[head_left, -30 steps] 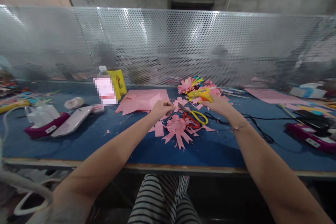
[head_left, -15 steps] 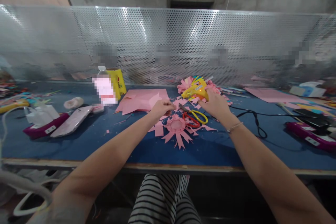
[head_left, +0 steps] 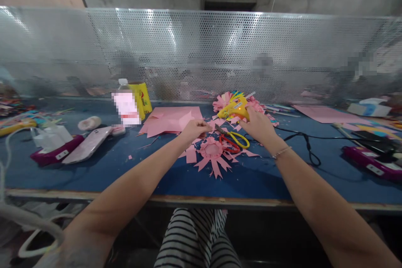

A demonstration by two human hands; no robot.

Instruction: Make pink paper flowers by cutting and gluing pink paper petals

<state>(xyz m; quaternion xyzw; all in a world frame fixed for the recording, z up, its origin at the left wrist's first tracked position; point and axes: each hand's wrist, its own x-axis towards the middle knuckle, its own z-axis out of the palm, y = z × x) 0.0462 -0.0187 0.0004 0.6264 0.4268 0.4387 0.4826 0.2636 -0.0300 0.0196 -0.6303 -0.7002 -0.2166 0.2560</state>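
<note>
My right hand (head_left: 258,123) is closed round the rear of a yellow glue gun (head_left: 234,109), whose nozzle points left. Pinched fingers show on my left hand (head_left: 195,129), near the edge of the pink sheets; whatever they hold is too small to make out. Between and below the hands lie scissors (head_left: 239,140) with red and yellow handles. A pink paper rosette (head_left: 212,149) with ribbon-like tails lies flat in front of them. More pink paper flowers (head_left: 222,101) are behind the glue gun.
Pink sheets (head_left: 169,120) lie left of centre, before a bottle (head_left: 126,106) and a yellow box (head_left: 143,99). Further left are a phone (head_left: 89,144) and a purple power strip (head_left: 59,153). Another purple strip (head_left: 370,162) and a black cable (head_left: 307,144) are at right. A perforated screen (head_left: 188,54) stands behind.
</note>
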